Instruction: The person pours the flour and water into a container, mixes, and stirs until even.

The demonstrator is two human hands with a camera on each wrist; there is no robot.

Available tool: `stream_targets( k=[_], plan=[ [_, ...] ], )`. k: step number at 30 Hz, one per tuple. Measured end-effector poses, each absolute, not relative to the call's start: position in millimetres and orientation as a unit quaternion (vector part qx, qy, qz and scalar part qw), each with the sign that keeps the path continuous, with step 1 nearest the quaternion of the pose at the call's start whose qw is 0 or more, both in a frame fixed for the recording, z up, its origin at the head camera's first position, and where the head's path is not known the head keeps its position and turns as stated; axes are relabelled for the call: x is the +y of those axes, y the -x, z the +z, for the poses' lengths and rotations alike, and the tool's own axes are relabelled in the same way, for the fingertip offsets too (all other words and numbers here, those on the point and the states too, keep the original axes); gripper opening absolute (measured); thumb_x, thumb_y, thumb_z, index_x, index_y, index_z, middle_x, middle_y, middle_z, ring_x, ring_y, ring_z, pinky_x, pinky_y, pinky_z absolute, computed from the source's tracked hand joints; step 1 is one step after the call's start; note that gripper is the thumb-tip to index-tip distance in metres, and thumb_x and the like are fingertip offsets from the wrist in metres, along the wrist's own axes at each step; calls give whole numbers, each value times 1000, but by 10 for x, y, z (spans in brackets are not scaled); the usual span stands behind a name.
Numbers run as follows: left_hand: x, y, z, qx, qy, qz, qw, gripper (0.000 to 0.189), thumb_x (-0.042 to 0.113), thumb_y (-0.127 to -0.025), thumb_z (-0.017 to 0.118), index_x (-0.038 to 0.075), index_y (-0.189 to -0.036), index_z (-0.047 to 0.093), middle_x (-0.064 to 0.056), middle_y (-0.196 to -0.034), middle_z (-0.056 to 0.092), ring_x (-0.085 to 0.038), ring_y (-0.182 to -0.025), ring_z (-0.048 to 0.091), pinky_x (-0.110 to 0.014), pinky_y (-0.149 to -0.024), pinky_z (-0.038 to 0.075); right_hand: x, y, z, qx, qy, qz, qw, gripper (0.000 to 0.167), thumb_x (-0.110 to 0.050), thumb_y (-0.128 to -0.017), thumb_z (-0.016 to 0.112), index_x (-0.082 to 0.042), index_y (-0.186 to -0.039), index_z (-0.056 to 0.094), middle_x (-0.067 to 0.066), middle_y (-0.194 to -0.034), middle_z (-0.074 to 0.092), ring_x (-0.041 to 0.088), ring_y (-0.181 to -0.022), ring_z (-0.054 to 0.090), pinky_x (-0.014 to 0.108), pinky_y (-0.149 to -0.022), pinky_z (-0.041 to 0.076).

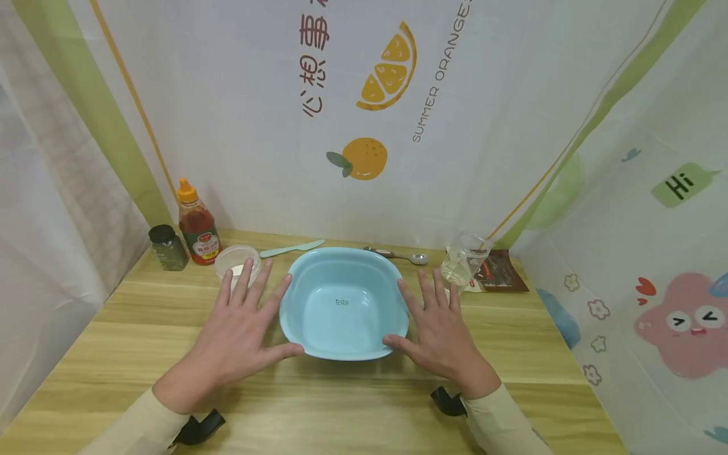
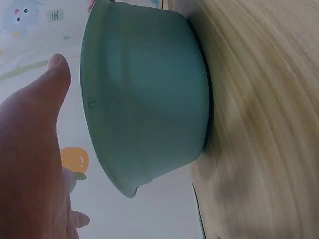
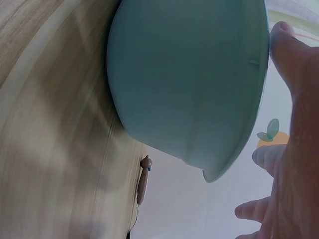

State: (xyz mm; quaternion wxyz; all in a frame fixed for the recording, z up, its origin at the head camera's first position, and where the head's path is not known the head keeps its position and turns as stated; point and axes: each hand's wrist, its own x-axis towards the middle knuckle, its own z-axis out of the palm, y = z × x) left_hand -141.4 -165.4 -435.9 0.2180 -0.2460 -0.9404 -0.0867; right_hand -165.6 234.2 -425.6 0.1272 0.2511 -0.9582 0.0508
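A light blue plastic basin [image 1: 341, 328] stands upright on the wooden table, its inside bare except for small printed letters. My left hand [image 1: 236, 328] is spread at the basin's left side, fingers straight, thumb by the near left rim. In the left wrist view a gap shows between that thumb [image 2: 55, 82] and the basin wall [image 2: 144, 94]. On the right side my right hand [image 1: 440, 328] is spread likewise, its thumb [image 3: 286, 47] at or very near the rim in the right wrist view. Neither hand grips anything.
Along the back stand a dark-lidded jar [image 1: 169, 248], a sauce bottle [image 1: 199, 230], a clear round container [image 1: 230, 256], a pale green spatula-like utensil [image 1: 290, 248], a measuring spoon [image 1: 418, 259], a plastic cup [image 1: 465, 259] with liquid, and a brown packet [image 1: 503, 272]. Printed curtains [image 1: 256, 177] hang behind.
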Motion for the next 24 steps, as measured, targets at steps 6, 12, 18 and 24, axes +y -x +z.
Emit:
stream_targets(
  k=[6, 12, 18, 24],
  plan=[
    [-1674, 1423, -4357, -939, 249, -102, 214, 120, 94, -91, 56, 10, -175, 35, -28, -182, 16, -57, -165, 15, -73, -133, 14, 2342, 1677, -4260, -960, -247, 66, 113, 105, -82, -100, 57, -17, -178, 29, 28, -182, 14, 51, -168, -3, 79, -130, 3],
    [-1713, 1470, -4326, -933, 261, -135, 207, 118, 88, -94, 60, 7, -175, 32, -27, -182, 17, -54, -166, 14, -74, -130, 23, 2363, 1702, -4279, -961, -238, 113, 86, 99, -71, -105, 61, -14, -178, 27, 29, -181, 18, 53, -167, 9, 79, -130, 14],
    [-1790, 1541, -4284, -930, 251, -170, 208, 120, 78, -95, 71, 5, -177, 23, -27, -180, 24, -53, -165, 21, -79, -124, 32, 2386, 1752, -4285, -951, -238, 186, 72, 93, -59, -110, 63, -5, -176, 27, 26, -180, 26, 52, -164, 25, 76, -129, 26],
    [-1900, 1606, -4275, -930, 223, -200, 213, 118, 68, -95, 78, 3, -177, 22, -27, -178, 28, -48, -164, 27, -75, -125, 33, 2385, 1793, -4314, -942, -210, 259, 36, 87, -52, -113, 63, -8, -178, 24, 17, -181, 28, 42, -166, 29, 70, -128, 32]
  ],
)
